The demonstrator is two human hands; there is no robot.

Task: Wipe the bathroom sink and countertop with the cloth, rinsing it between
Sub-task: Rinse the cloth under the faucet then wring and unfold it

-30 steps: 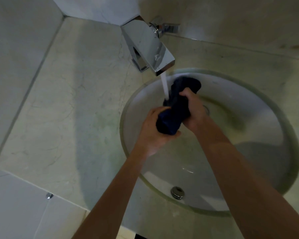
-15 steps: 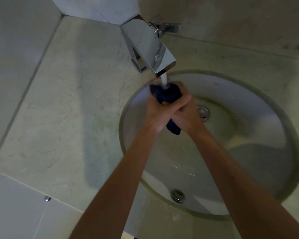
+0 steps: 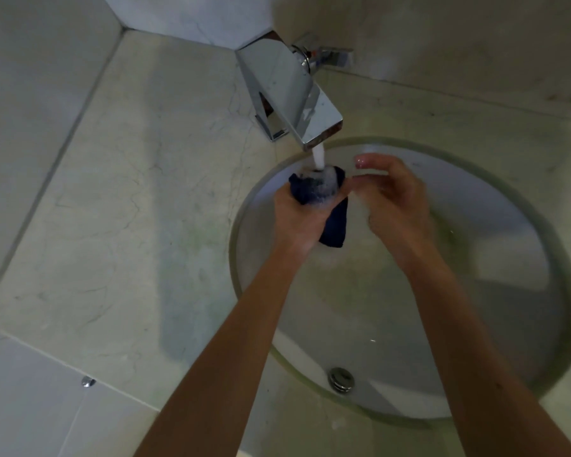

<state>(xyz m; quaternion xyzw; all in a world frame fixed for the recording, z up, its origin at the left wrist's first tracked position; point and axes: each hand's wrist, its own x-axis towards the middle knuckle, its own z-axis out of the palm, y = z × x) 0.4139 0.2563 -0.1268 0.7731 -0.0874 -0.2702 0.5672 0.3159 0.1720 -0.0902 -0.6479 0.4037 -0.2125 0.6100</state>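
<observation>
**Cloth under running tap, gripped in left hand**

Cloth (image 3: 320, 192): dark blue, bunched, over the far-left part of the sink (image 3: 495, 206). Top end directly under the stream (image 3: 317, 157), foaming white where water hits. Lower end hangs out below the palm.

Left hand (image 3: 299, 219): fingers curled round the cloth's middle, holding it upright under the spout.

Right hand (image 3: 393, 201): just beside the cloth, fingers loosely spread and part bent, motion-blurred. Fingertips near the cloth's right edge; contact or not, cannot tell. Nothing visibly held.

Tap (image 3: 290, 94): chrome, square, mounted on countertop (image 3: 139, 199) behind the sink, lever (image 3: 330, 56) at its back right. Water on.

Sink: round, undermounted in pale marble-look countertop. Overflow fitting (image 3: 341, 379) on the near wall. Small metal piece (image 3: 88, 381) below the countertop's near-left edge.
</observation>
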